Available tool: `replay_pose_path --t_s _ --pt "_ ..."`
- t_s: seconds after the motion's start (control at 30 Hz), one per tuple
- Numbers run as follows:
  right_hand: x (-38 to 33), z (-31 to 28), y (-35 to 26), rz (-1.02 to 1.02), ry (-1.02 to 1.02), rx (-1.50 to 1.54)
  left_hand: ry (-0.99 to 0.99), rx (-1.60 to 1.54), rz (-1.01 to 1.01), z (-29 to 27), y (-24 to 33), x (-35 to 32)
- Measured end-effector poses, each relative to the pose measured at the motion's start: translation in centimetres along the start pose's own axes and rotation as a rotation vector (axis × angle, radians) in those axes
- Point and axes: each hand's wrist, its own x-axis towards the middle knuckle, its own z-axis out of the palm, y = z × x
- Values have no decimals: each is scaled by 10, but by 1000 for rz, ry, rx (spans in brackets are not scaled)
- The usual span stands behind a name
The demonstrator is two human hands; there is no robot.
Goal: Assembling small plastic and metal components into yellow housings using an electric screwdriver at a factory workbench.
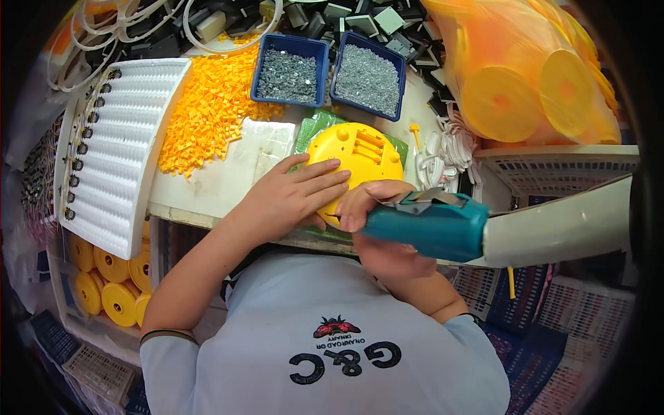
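Observation:
A round yellow plastic housing (pixel 356 149) lies on a green mat (pixel 316 124) at the bench's front edge, its battery-like recess and small posts facing up. My left hand (pixel 294 190) rests flat on its left side, fingers stretched out over the plastic. My right hand (pixel 384 228) is closed around a teal power screwdriver (pixel 443 225), which lies roughly level with its front end at the housing's lower edge. Fingers hide the tip, so I cannot tell whether it touches a screw.
Two blue bins (pixel 325 79) of small metal screws stand behind the housing. Left are a heap of small yellow parts (pixel 207 104) and a white ridged tray (pixel 117 152). White parts (pixel 446 155) and a bag of yellow discs (pixel 526 76) are right; a pale arm-like tube (pixel 560 232) extends from the screwdriver.

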Motion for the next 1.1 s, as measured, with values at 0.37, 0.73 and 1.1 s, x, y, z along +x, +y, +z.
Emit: replay_pose_path --t_s 0.37,0.73,1.1 --pt "-2 -12 10 94 -127 -238 33 70 71 2 -7 0" --pt "13 -13 -9 -6 122 -35 158 -82 -15 4 -3 -6" --pt "38 -29 20 -77 134 -87 245 -77 -33 5 -4 -8"
